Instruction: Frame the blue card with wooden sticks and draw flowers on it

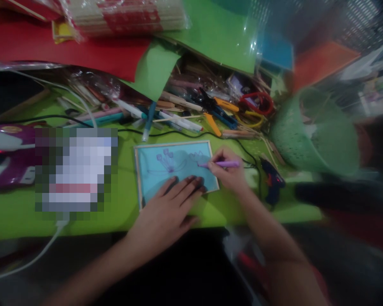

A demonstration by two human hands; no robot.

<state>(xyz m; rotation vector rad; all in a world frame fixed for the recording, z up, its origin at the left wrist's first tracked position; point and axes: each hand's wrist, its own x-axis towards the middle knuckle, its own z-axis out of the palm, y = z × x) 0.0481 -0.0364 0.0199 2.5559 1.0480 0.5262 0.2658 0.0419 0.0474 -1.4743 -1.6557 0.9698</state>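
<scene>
Obs., from beside the bench.

- Lime-green sheet (15, 212) covers the work surface and runs under both hands.
- Red paper (83, 46) and green paper (217, 29) lie well beyond the grip, at the far side.
- Green perforated basket (312, 131): to the right of the grip, near it, tipped on its side. It is blurred.
- Purple device (9, 153): well to the left of the grip, at the bench edge.
- Heap of pens and sticks (178, 110): just beyond the grip, across the far edge of the card.
- Blue card (178, 163), with a pale border, lies flat directly under the grip. Purple line drawings show on its far-left part.
- Left hand (169, 208): flat, fingers spread, palm down on the near edge of the card. It holds nothing and rests just left of and nearer than the grip.
- Right hand (228, 172): at the card's right edge, fingers closed round a purple marker (225, 164).
- Glue gun (272, 180), dark blue: lies on the sheet just to the right of the grip, apart from the hand.
- The marker lies nearly level in the grip, its tip pointing left onto the card surface. I cannot tell whether the tip touches.
</scene>
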